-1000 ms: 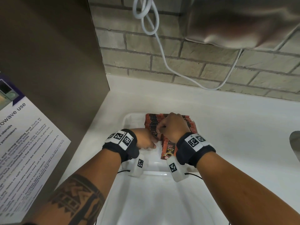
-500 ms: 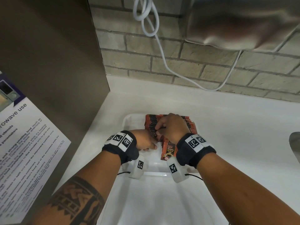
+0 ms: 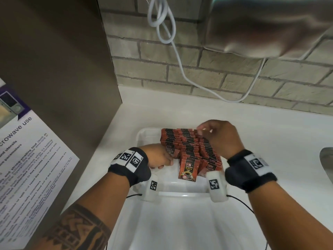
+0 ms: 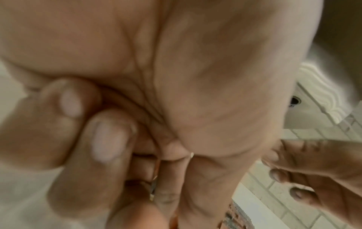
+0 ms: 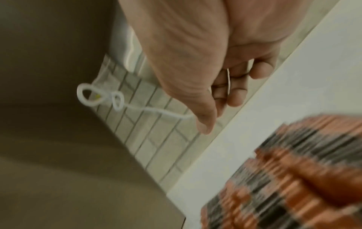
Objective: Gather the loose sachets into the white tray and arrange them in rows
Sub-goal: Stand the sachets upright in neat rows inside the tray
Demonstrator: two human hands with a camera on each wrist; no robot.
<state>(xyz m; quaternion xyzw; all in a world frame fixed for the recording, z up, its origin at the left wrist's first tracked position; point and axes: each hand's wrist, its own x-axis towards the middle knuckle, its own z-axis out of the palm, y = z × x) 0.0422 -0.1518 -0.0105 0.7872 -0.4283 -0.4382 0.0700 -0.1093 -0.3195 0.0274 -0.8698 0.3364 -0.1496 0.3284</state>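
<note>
Several rows of red and black sachets (image 3: 189, 143) stand packed in the white tray (image 3: 143, 134). One sachet (image 3: 188, 170) at the front faces me. My left hand (image 3: 158, 157) is at the front of the left row, fingers curled. The left wrist view shows the left hand (image 4: 154, 170) pinching a thin sachet edge. My right hand (image 3: 216, 136) hovers over the far right part of the rows, fingertips near the sachet tops. In the right wrist view its fingers (image 5: 233, 96) hang loosely curled with the thumb apart, above the blurred sachets (image 5: 293, 178).
A brown cabinet side with a printed notice (image 3: 27, 159) walls off the left. The brick wall behind carries a white cable (image 3: 180, 60), and a metal unit (image 3: 261, 29) hangs above. A sink edge (image 3: 327, 163) is at the right. Another white tray (image 3: 180, 222) lies in front.
My right hand has lifted off the near middle of the rows and moved to their far right part. The left hand has stayed at the left row.
</note>
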